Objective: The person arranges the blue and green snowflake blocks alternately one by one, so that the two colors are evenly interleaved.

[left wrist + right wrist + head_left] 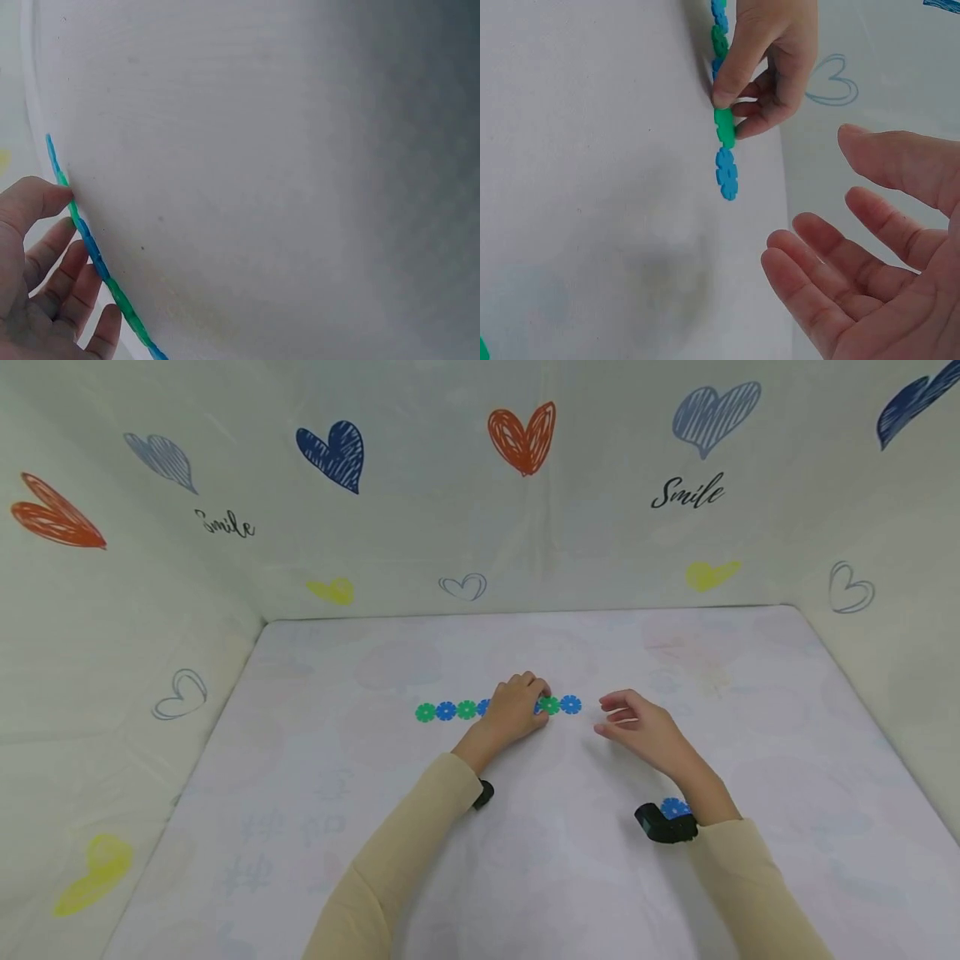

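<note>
L hand (513,708) pinches the disc chain (467,709) near its R end, thumb vs. fingers; R hand (643,727) is loosely spread, w/ nothing in it, just beside that end. Chain runs L–R across the table (525,877), green & blue discs, flower-shaped w/ notched rims. Prob. light, thin plastic: each disc stiff, slightly slick, joints apt to flex or pop; best held by flat faces close to a joint. Another blue disc (674,807), part hidden, sits by R wrist's black camera (660,828). Wall sheet (405,527): whitish, creased, w/ scribbled hearts (341,456).
</note>
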The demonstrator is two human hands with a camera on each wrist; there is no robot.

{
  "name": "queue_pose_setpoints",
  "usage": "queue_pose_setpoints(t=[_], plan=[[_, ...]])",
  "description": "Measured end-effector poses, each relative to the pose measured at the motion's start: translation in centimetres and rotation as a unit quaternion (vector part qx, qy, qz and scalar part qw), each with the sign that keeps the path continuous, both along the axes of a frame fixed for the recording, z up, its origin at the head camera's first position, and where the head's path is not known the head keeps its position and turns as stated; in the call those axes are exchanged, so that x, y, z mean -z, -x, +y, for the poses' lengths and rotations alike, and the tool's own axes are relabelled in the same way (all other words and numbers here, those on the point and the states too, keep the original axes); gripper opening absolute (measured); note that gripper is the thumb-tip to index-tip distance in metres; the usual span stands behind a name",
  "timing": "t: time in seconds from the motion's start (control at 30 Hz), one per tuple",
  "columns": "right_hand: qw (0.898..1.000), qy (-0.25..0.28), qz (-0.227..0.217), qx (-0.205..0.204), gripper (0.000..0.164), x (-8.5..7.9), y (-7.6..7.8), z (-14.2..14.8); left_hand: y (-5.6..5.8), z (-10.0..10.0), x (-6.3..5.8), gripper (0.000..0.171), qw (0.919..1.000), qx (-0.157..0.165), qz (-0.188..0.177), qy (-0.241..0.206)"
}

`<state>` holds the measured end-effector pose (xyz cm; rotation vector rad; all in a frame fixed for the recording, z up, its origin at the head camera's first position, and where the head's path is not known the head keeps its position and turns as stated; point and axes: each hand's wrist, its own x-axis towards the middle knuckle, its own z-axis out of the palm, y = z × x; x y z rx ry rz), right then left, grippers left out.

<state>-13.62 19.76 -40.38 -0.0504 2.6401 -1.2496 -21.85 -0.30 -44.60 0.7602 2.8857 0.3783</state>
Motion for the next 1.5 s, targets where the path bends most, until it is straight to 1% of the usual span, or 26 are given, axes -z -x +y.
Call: queue_pose_setpoints(t=[0.13, 0.37, 0.5, 0.53, 0.67, 0.7, 0.73, 0.77, 0.87, 0.93, 1.0, 1.17, 1.33, 1.4, 1.5], plan=[[1.0, 0.001, 0.002, 0.011, 0.05, -0.3, -1.3, 0.8, 0.0, -0.1, 0.0, 0.033, 1.0, 0.004, 0.0, -0.003], [0.999, -0.018, 0.009, 0.038, 0.05, -0.5, -3.5, 2.2, 0.1, -0.1, 0.1, 0.033, 1.0, 0.007, -0.002, -0.006], [0.998, -0.025, 0.017, 0.056, 0.049, 0.0, -4.4, 3.3, 0.1, -0.1, 0.1, 0.033, 1.0, 0.007, -0.003, -0.006], [0.997, -0.03, 0.02, 0.068, 0.048, 0.3, -4.6, 3.6, 0.1, -0.1, 0.1, 0.033, 1.0, 0.007, -0.002, -0.005], [0.996, -0.034, 0.018, 0.084, 0.049, 0.9, -5.2, 4.8, 0.2, -0.1, 0.1, 0.033, 1.0, 0.007, -0.002, -0.004], [0.996, -0.034, 0.017, 0.086, 0.049, 1.3, -5.2, 5.2, 0.2, -0.1, 0.1, 0.033, 1.0, 0.006, -0.001, -0.004], [0.995, -0.041, 0.02, 0.093, 0.05, 2.1, -5.2, 5.7, 0.2, -0.1, 0.1, 0.032, 1.0, 0.006, -0.001, -0.004], [0.995, -0.045, 0.024, 0.089, 0.052, 2.9, -5.2, 6.4, 0.2, -0.2, 0.1, 0.032, 1.0, 0.005, -0.001, -0.004], [0.992, -0.065, 0.038, 0.1, 0.056, 6.5, -4.8, 8.8, 0.1, -0.2, 0.1, 0.032, 1.0, 0.004, -0.001, -0.004], [0.99, -0.079, 0.046, 0.11, 0.059, 8.6, -4.8, 10.2, 0.1, -0.2, 0.1, 0.032, 1.0, 0.004, -0.003, -0.003], [0.99, -0.078, 0.043, 0.114, 0.061, 9.3, -5.0, 10.9, 0.1, -0.1, 0.1, 0.032, 1.0, 0.004, -0.004, -0.003], [0.987, -0.089, 0.034, 0.133, 0.062, 9.3, -5.8, 11.8, 0.1, -0.1, 0.0, 0.032, 1.0, 0.005, -0.004, -0.005], [0.986, -0.097, 0.032, 0.135, 0.063, 9.0, -6.6, 12.5, 0.1, -0.1, 0.0, 0.032, 1.0, 0.005, -0.005, -0.004], [0.984, -0.11, 0.027, 0.14, 0.062, 8.5, -7.0, 12.3, 0.1, -0.1, 0.0, 0.033, 1.0, 0.005, -0.005, -0.002], [0.984, -0.106, 0.012, 0.141, 0.061, 6.8, -7.6, 11.4, 0.0, -0.1, -0.1, 0.033, 1.0, 0.004, -0.006, -0.001]])
